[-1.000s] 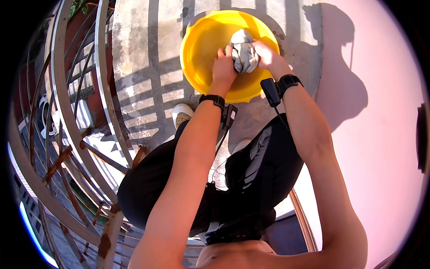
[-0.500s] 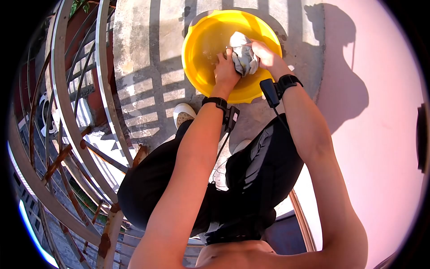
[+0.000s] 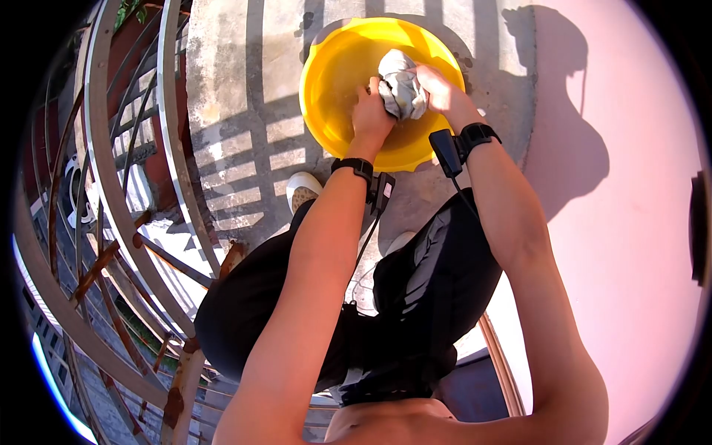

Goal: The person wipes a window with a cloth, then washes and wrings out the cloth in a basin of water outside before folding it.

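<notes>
A yellow plastic basin (image 3: 320, 111) with murky water in it stands on the concrete floor. Over the basin, a bunched, wet-looking pale cloth (image 3: 404, 85) with darker patches is held between my two hands. My left hand (image 3: 372, 115) grips its left side, fingers curled into the folds. On the other side, my right hand (image 3: 439, 90) is closed round the cloth's right edge. Parts of the fingers of both hands are hidden by the fabric. Each wrist wears a black strap with a small dark device and a cable.
Rusty metal railing bars (image 3: 100, 148) curve along the left. A pale pink wall (image 3: 615, 245) rises on the right. Striped shadows cross the concrete floor (image 3: 230, 111). My black-trousered knees and a shoe (image 3: 302, 189) are just below the basin.
My left hand has shifted slightly up and left with its side of the cloth. The cloth is a little more bunched and turned; my right hand has hardly moved.
</notes>
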`<state>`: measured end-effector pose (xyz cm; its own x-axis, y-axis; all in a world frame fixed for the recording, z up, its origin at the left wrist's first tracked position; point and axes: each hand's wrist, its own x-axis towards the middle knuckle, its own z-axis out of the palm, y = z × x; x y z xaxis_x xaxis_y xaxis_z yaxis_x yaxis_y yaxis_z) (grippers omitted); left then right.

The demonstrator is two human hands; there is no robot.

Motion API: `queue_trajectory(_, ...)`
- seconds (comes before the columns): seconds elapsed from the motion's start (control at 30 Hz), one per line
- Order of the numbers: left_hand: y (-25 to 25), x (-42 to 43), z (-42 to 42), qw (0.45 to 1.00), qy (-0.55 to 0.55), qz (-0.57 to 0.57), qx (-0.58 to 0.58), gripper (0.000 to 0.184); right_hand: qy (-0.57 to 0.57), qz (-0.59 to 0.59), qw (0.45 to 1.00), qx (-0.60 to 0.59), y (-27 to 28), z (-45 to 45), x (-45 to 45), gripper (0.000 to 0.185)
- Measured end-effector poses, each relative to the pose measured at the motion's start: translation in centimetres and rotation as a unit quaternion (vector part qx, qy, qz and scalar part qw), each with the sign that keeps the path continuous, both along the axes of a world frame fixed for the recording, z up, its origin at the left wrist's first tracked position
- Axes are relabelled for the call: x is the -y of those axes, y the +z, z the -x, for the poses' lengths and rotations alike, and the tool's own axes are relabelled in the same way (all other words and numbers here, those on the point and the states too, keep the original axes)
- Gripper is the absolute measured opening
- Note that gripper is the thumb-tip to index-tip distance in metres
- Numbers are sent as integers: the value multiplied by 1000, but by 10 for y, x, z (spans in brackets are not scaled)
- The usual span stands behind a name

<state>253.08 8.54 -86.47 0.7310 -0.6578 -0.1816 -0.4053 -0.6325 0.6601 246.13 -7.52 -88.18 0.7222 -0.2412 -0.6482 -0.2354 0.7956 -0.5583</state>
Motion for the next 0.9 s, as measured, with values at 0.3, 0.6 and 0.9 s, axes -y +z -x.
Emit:
queue_trajectory(0.3, -5, 0, -13, 991, -63, -64, -96, 52, 62, 52, 972, -220, 39, -19, -2, 32)
queue_trajectory(0.6, -9, -2, 5, 1000, 1, 7, -14, 55, 100, 162, 948, -256, 55, -20, -8, 35)
queue_trajectory(0.9, -4, 1, -4, 995, -35, -62, -69, 59, 98, 126, 966, -203, 46, -18, -3, 37)
